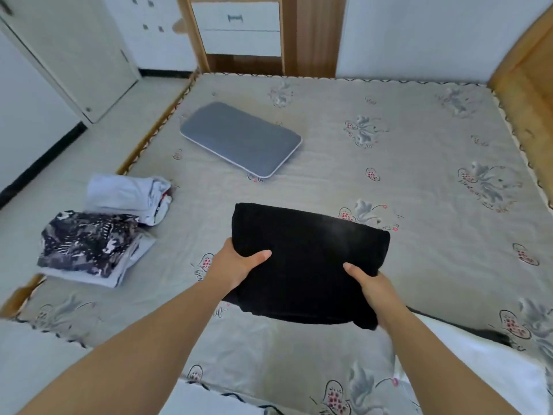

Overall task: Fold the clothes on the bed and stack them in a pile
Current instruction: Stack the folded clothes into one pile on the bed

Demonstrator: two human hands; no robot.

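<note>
A folded black garment (311, 244) is held just above the bed (419, 205), near its front middle. My left hand (236, 263) grips its left edge, thumb on top and fingers underneath. My right hand (371, 287) grips the right front edge the same way. Two folded stacks lie at the bed's left edge: a dark patterned garment (89, 241) on pale blue cloth, and behind it a folded light blue garment (125, 196).
A grey flat cushion (242, 137) lies on the bed toward the far left. White cloth (484, 369) is at the near right corner. A wooden headboard (526, 85) runs along the right, a wooden cabinet with drawers (239, 28) stands behind the bed.
</note>
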